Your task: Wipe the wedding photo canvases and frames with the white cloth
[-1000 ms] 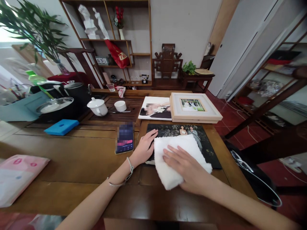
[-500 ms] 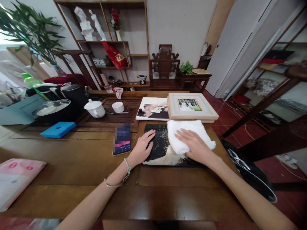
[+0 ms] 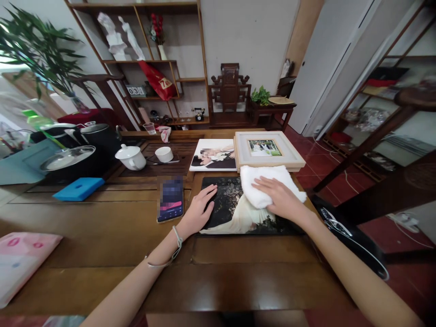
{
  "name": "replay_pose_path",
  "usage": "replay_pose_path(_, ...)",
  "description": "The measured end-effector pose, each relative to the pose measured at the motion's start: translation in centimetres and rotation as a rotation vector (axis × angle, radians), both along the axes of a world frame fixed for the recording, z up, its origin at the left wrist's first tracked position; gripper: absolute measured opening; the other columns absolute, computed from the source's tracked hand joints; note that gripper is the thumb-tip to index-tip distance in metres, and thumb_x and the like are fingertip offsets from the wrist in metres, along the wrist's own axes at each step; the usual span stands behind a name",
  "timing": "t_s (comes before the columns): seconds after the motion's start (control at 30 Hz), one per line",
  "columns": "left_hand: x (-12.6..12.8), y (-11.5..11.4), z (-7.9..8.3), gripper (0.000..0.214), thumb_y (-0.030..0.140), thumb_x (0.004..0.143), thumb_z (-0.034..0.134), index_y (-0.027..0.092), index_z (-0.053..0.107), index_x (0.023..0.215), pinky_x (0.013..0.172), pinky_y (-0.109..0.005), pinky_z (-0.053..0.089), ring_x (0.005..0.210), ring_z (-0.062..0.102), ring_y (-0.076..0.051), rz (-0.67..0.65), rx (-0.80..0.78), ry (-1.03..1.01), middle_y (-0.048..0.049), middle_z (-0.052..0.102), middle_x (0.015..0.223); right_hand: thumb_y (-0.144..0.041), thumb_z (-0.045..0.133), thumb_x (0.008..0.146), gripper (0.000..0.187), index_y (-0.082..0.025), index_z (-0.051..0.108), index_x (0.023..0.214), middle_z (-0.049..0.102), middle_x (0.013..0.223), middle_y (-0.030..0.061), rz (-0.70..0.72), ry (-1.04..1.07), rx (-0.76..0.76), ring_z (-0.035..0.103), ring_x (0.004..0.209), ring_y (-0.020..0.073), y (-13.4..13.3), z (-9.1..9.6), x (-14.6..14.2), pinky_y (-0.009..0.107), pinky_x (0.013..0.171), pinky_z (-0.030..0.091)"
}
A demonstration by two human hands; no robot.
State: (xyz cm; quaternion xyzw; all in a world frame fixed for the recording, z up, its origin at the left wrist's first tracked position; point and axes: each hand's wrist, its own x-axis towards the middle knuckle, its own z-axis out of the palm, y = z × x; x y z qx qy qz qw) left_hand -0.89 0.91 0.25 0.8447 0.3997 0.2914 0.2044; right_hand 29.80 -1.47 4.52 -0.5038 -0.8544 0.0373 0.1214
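A dark photo panel point(image 3: 223, 218) lies flat on the wooden table in front of me, showing a pale dress against black. On its left edge rests my left hand point(image 3: 199, 209), fingers stretched out and holding nothing. My right hand point(image 3: 279, 195) has hold of a folded white towel point(image 3: 254, 188), pressing it onto the panel's upper right part with the fingers over the cloth. The towel and that hand hide the picture beneath them. Left of the panel lies a phone point(image 3: 170, 200) with a lit, partly blurred screen.
Behind the panel are a white-edged photo print point(image 3: 214, 156) and a light wooden picture frame point(image 3: 269, 152). To the left stand a lidded white cup point(image 3: 130, 157), a small white bowl point(image 3: 164, 154), a blue sponge block point(image 3: 79, 188) and a tissue pack point(image 3: 25, 263).
The towel and my right hand have shifted slightly away from me, uncovering more of the dress and lower panel. My left hand stays on the left edge. The view has turned slightly.
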Motion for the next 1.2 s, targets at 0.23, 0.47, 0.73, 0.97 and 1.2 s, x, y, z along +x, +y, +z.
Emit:
replay_pose_path(0.23,0.0,0.0,-0.1,0.042,0.023,0.097,0.039,0.02,0.051,0.138,0.117,-0.051,0.032,0.141,0.04,-0.025,0.007,0.006,-0.002,-0.0115,0.047,0.149,0.001,0.047,0.059,0.08,-0.018,0.058,0.136,0.054,0.143,0.0072,-0.053,0.028,-0.074,0.046,0.135,0.0269,-4.2,0.7,3.7,0.045,0.114,0.037)
replay_pose_path(0.47,0.1,-0.1,0.1,0.042,0.026,0.098,0.04,0.022,0.051,0.138,0.117,-0.051,0.031,0.142,0.04,-0.025,0.03,-0.028,0.009,-0.0104,0.047,0.149,0.003,0.047,0.055,0.09,-0.028,0.053,0.14,0.047,0.149,0.0004,0.106,0.043,-0.138,0.037,0.141,0.0255,-10.4,1.0,1.4,0.05,0.117,0.029)
replay_pose_path(0.73,0.0,-0.2,0.3,0.044,0.034,0.098,0.046,0.02,0.048,0.14,0.118,-0.05,0.03,0.142,0.038,-0.025,0.029,-0.035,0.033,-0.0118,0.045,0.151,-0.006,0.052,0.061,0.08,-0.021,0.052,0.14,0.048,0.149,0.009,0.056,0.101,-0.014,0.037,0.141,0.0269,-2.3,-0.8,1.2,0.056,0.116,0.022)
replay_pose_path(0.97,0.0,-0.1,0.2,0.044,0.033,0.098,0.046,0.023,0.047,0.141,0.117,-0.051,0.031,0.142,0.038,-0.026,0.022,-0.021,0.022,-0.0113,0.045,0.151,-0.006,0.051,0.059,0.085,-0.02,0.05,0.142,0.047,0.149,0.0105,-0.005,0.056,0.026,0.034,0.142,0.0292,-0.9,-1.0,1.1,0.059,0.116,0.018)
replay_pose_path(1.2,0.2,-0.3,0.1,0.044,0.033,0.098,0.045,0.023,0.048,0.141,0.117,-0.051,0.03,0.142,0.038,-0.026,0.04,-0.033,0.023,-0.011,0.045,0.151,-0.004,0.049,0.059,0.091,-0.023,0.042,0.147,0.042,0.153,0.008,0.14,0.028,-0.022,0.027,0.145,0.0276,-8.5,-0.6,0.6,0.059,0.118,0.013)
